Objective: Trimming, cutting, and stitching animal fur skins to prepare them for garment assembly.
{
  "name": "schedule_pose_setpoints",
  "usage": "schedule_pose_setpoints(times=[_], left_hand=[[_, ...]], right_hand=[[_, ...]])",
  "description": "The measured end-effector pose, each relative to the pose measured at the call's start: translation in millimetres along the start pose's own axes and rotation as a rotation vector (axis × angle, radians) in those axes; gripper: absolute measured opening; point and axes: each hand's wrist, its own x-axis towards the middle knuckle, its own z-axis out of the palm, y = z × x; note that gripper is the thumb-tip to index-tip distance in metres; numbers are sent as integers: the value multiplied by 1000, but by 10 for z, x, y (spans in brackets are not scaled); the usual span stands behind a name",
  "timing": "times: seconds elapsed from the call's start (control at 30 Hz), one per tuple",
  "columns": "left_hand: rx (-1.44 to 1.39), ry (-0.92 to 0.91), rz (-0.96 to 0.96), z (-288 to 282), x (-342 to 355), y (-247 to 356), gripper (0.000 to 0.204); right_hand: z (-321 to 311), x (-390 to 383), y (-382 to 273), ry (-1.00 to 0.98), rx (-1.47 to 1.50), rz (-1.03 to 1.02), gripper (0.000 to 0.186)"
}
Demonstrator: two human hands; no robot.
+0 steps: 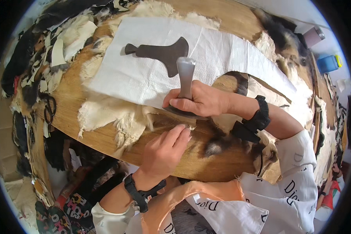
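My right hand (pixel 195 99) grips the upright handle of a steel tool (pixel 186 74), whose dark curved base sits at the lower edge of a white sheet (pixel 121 78). A dark flat template (pixel 160 52) with a flared end lies on that sheet. My left hand (pixel 167 150) is just below the tool, fingers together by a small pale tuft (pixel 190 127) on the wooden table (pixel 183 167); what they hold, if anything, is hidden. Cream hide pieces (pixel 101 113) lie beside and under the sheet.
Black scissors (pixel 49 110) lie at the left edge, near piled hide scraps (pixel 62 43). Dark fur (pixel 288 39) lies at the back right, near a blue yellow-lidded container (pixel 327 63) and a metal cylinder (pixel 312 36). Another person's arm (pixel 327 191) shows at far right.
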Motion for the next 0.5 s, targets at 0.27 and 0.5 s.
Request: schedule_pose_setpoints(times=[0.27,0.5], left_hand=[[205,-52,-20,200,92,149,28],[349,-162,31,216,170,195,23]], right_hand=[[13,10,76,-12,-10,-59,27],[100,-10,195,73,9,-253,22]])
